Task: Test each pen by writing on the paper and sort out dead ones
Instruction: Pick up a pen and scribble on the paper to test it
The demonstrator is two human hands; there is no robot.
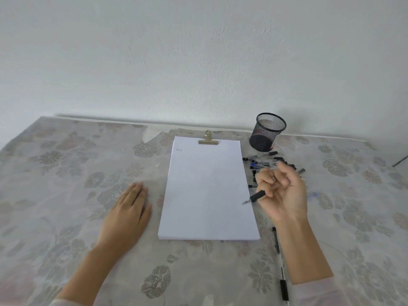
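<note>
A white paper pad (207,191) lies in the middle of the table, held by a brass clip (208,139) at its top edge, with one small scribble near its top left corner. My right hand (283,193) hovers at the pad's right edge, shut on a pen with a black grip (254,198) whose tip points left over the paper's edge. My left hand (130,208) lies flat on the tablecloth left of the pad, fingers together, holding nothing. A heap of several pens (265,162) lies right of the pad, partly hidden behind my right hand.
A black mesh pen cup (267,132) leans tilted at the back right, near the wall. Two pens (279,261) lie end to end near the front, beside my right forearm. A floral tablecloth (66,173) covers the table, and a blue mark shows right of my hand.
</note>
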